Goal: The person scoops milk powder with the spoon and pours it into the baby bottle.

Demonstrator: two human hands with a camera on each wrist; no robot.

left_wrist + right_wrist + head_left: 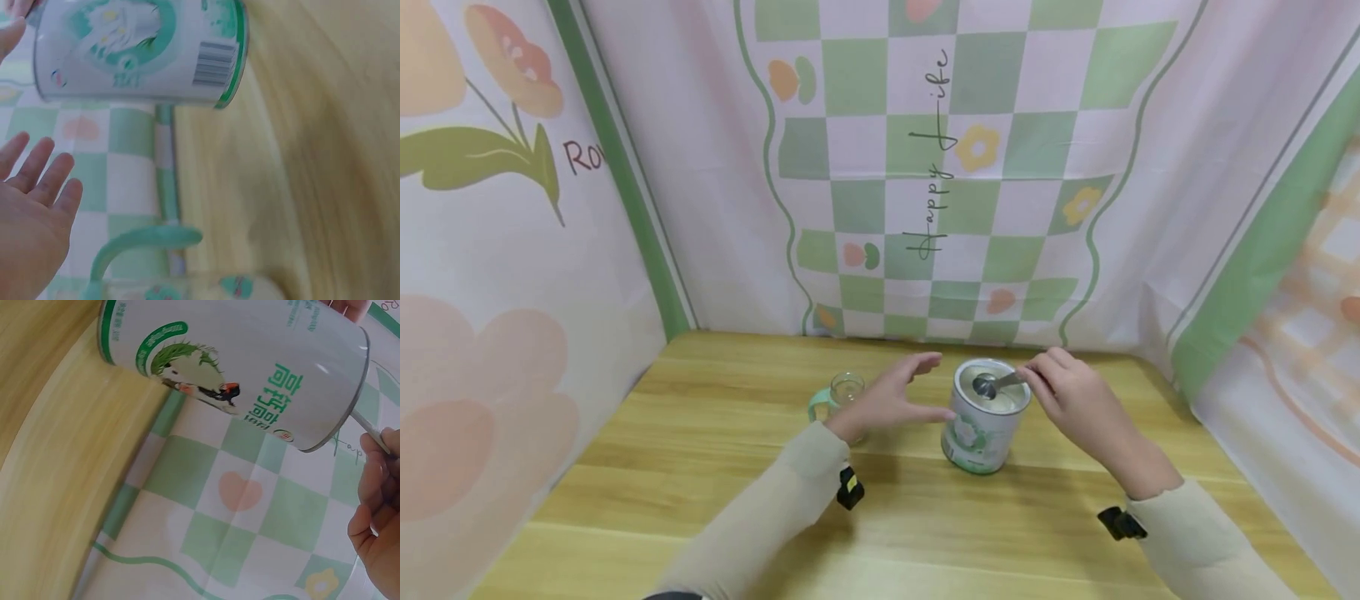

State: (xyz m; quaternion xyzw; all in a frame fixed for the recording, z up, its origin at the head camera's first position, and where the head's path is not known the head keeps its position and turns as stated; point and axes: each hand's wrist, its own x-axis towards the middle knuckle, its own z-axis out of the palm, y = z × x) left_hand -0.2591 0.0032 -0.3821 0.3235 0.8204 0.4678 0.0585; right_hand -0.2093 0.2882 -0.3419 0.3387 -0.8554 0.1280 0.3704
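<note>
A white and green milk powder tin (983,429) stands upright on the table, its top uncovered and pale powder showing inside. My right hand (1078,404) pinches the handle of a metal spoon (985,384), whose bowl lies within the tin's mouth. In the right wrist view the spoon's handle (370,430) juts out past the tin's rim. My left hand (891,400) is at the tin's left side, thumb and fingers spread apart, the thumb close to the tin's wall. Palm and straight fingers of the left hand (37,212) show in the left wrist view, holding nothing.
Behind my left wrist stands a clear glass cup (847,385) with a green handle (817,403), partly hidden by the hand. The wooden table (925,542) ends at a green checked curtain (917,292) at the back. Printed curtains also hang at both sides.
</note>
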